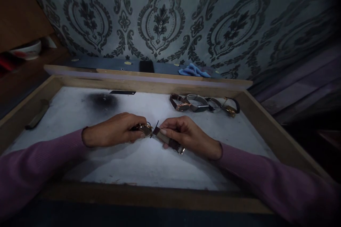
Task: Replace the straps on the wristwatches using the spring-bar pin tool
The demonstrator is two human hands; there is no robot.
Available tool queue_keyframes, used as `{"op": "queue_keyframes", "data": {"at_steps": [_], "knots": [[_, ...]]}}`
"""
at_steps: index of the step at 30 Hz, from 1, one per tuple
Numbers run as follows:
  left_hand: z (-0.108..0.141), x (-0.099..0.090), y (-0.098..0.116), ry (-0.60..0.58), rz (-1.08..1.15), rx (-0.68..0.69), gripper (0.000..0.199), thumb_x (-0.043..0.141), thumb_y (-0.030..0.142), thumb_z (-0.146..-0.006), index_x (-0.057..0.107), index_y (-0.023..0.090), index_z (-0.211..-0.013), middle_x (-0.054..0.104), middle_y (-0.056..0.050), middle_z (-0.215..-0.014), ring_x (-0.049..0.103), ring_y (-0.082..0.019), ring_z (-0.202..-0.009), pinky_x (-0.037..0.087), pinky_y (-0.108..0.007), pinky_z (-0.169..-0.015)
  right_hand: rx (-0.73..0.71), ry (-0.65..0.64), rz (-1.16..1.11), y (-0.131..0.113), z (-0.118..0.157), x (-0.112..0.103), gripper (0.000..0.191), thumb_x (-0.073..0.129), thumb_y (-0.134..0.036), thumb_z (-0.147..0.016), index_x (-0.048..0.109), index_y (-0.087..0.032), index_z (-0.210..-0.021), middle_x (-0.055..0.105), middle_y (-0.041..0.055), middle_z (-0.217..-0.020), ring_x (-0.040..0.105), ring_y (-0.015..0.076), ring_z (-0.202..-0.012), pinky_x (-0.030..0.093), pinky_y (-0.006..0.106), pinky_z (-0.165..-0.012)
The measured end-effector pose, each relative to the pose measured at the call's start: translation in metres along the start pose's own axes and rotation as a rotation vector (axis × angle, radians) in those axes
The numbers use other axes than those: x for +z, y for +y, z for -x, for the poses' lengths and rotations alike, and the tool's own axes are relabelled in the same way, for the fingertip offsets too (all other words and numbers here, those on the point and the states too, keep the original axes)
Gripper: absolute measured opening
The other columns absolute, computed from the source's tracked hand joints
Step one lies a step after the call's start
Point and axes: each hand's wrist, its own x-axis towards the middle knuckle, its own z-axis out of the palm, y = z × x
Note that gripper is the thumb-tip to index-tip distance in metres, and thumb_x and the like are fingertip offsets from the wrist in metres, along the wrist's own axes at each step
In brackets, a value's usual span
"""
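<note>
My left hand [119, 127] is closed around a gold-rimmed wristwatch [145, 129], its round case showing past the fingertips. Just to the right, my right hand [186, 133] pinches a dark brown watch strap [170, 141] with a lighter inner side and a metal buckle at its lower end. The strap's upper end is close to the watch case; whether the two are joined I cannot tell. Both hands are over the white bottom of a shallow wooden tray [149, 193].
Several watches [198, 103] stand in a row at the tray's back right. A thin black strip [123, 92] lies near the back wall, and a dark bar-like piece [38, 115] at the left. Behind the tray are a blue cloth [194, 70] and a black rectangular object [146, 66].
</note>
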Motion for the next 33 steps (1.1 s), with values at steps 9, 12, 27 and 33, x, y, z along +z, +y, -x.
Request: {"op": "queue_keyframes", "data": {"at_steps": [9,12,27,33], "knots": [[0.000,-0.001,0.003,-0.012,-0.026,-0.015,0.011,0.048,0.023,-0.088,0.056,0.017,-0.083,0.051,0.004,-0.063,0.044,-0.010,-0.058,0.031,-0.021,-0.054,-0.041,0.006,0.127,-0.005,0.002,0.001,0.027,0.064,-0.040,-0.083,0.063,-0.013,-0.080,0.061,-0.0011,-0.057,0.057,0.0073,-0.046,0.036,0.016,-0.040],[0.000,-0.001,0.002,-0.012,-0.017,-0.016,0.011,0.048,0.024,-0.089,0.056,0.018,-0.084,0.051,0.004,-0.064,0.044,-0.010,-0.058,0.032,-0.021,-0.055,-0.043,0.024,0.213,-0.007,0.004,0.001,0.025,0.060,-0.037,-0.086,0.064,-0.013,-0.084,0.064,0.0001,-0.057,0.052,0.0067,-0.043,0.036,0.017,-0.039],[0.000,-0.001,0.003,-0.001,-0.053,-0.012,0.012,0.048,0.023,-0.089,0.058,0.017,-0.084,0.053,0.004,-0.063,0.046,-0.011,-0.059,0.032,-0.022,-0.056,-0.083,0.025,0.297,-0.010,0.006,0.005,0.015,0.054,-0.023,-0.089,0.065,-0.014,-0.082,0.062,-0.0013,-0.057,0.054,0.0069,-0.044,0.041,0.019,-0.044],[0.001,-0.002,0.004,-0.005,-0.056,-0.014,0.012,0.049,0.023,-0.089,0.057,0.017,-0.083,0.053,0.004,-0.063,0.046,-0.011,-0.059,0.032,-0.023,-0.056,-0.066,0.038,0.314,-0.011,0.007,0.006,0.016,0.053,-0.022,-0.089,0.065,-0.014,-0.082,0.063,-0.0011,-0.057,0.054,0.0070,-0.044,0.040,0.018,-0.043]]}}
